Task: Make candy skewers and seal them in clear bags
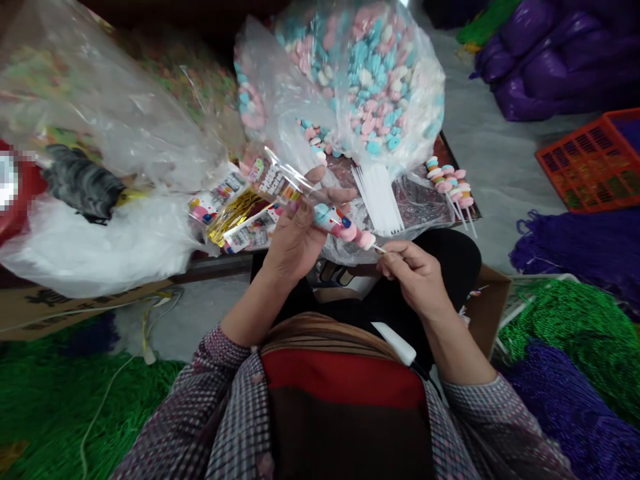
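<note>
My left hand [296,241] is closed around a clear printed plastic wrapper [280,179], its fingers pressed on the film. Pink and blue candies on a skewer [356,235] sit partly inside the wrapper, and the pink end sticks out of it. My right hand [414,272] pinches the thin white stick of this candy skewer. Beyond my left hand lie gold twist ties [235,217] and a stack of printed wrappers [253,230]. White sticks [379,200] lie in a bundle past my hands, and several filled candy skewers [453,183] rest at the table's right end.
A large clear bag of pastel candies [375,87] stands at the back. More plastic bags [125,113] fill the left side, by a dark grey striped fabric [83,183]. An orange crate [590,160], purple sacks [555,53] and green strands [580,333] are on the right.
</note>
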{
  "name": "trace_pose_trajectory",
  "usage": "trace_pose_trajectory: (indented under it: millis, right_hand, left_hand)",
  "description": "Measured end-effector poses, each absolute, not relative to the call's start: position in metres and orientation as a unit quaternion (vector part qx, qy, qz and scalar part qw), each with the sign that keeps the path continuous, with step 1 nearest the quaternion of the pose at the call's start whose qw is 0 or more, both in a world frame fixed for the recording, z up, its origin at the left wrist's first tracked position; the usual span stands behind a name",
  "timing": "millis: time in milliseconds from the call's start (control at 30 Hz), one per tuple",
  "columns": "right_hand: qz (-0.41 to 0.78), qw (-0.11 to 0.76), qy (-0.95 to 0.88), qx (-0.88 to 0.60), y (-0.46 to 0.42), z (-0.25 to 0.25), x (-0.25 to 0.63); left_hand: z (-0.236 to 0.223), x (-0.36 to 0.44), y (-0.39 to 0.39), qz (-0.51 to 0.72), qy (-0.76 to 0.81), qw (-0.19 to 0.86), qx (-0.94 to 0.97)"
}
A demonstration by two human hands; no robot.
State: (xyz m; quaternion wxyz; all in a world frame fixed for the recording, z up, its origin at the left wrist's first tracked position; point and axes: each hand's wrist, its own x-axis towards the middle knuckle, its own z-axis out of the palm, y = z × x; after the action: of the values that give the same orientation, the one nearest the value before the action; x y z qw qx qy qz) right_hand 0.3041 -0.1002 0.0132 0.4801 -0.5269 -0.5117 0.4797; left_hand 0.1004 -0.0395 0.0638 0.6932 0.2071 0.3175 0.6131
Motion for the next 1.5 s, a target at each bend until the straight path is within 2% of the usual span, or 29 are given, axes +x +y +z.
trace_pose_trajectory:
  millis: [267, 500, 733, 867, 1000, 1067, 1133, 1233, 1333, 1400, 1500]
  right_hand:
    - [0.526, 0.493, -0.464, -0.515, -0.106, 0.004, 0.271]
    - [0.529, 0.436, -0.517, -0.512, -0.104, 0.008, 0.275]
    - [0.549, 0.465, -0.476, -0.505, -0.102, 0.013, 0.264]
    - [0.487, 0.481, -0.503, -0.527, -0.102, 0.008, 0.269]
    - [0.375, 0.473, -0.577, -0.550, -0.101, 0.001, 0.273]
    - [0.357, 0.474, -0.584, -0.554, -0.101, -0.001, 0.271]
    - [0.406, 0.478, -0.548, -0.553, -0.100, -0.001, 0.268]
    - [0.564, 0.476, -0.447, -0.506, -0.100, 0.003, 0.263]
    - [0.710, 0.437, -0.360, -0.419, -0.099, 0.007, 0.258]
    - [0.751, 0.416, -0.337, -0.386, -0.098, 0.008, 0.256]
    - [0.733, 0.420, -0.362, -0.395, -0.097, 0.008, 0.257]
  left_hand:
    - [0.062, 0.117, -0.046, 0.627, 0.279, 0.685, 0.244]
    - [0.058, 0.115, -0.042, 0.608, 0.332, 0.667, 0.275]
    - [0.043, 0.113, -0.050, 0.575, 0.283, 0.689, 0.340]
    - [0.054, 0.095, -0.043, 0.603, 0.239, 0.707, 0.283]
    - [0.061, 0.088, -0.031, 0.639, 0.319, 0.670, 0.203]
    - [0.060, 0.093, -0.030, 0.639, 0.345, 0.662, 0.186]
    - [0.057, 0.099, -0.032, 0.634, 0.338, 0.667, 0.195]
    - [0.054, 0.107, -0.038, 0.624, 0.306, 0.681, 0.231]
    - [0.049, 0.114, -0.044, 0.601, 0.311, 0.687, 0.264]
    - [0.046, 0.116, -0.046, 0.586, 0.331, 0.687, 0.275]
    - [0.042, 0.116, -0.045, 0.588, 0.338, 0.678, 0.284]
